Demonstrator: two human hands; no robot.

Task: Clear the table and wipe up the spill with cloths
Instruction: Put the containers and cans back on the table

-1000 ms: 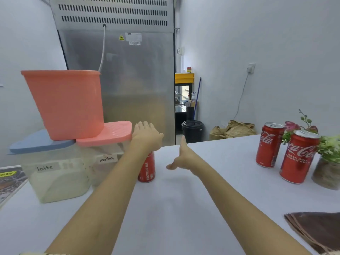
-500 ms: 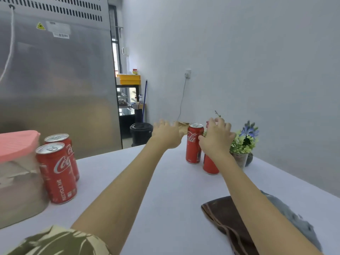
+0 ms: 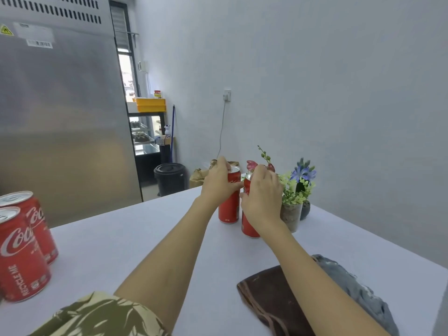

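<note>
Gripping now, both hands (image 3: 219, 184), 2 cans (image 3: 229, 207)

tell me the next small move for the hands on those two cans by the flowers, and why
Probably lift both cans straight up off the table. The left hand grips the farther can and the right hand grips the nearer can, both upright. The flower pot stands close beside the right hand, so sliding sideways risks bumping it.

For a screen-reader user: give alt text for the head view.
Left hand and right hand each grip a red Coca-Cola can on a white table, beside potted flowers. Two more cans stand left; folded cloths lie right.
</note>
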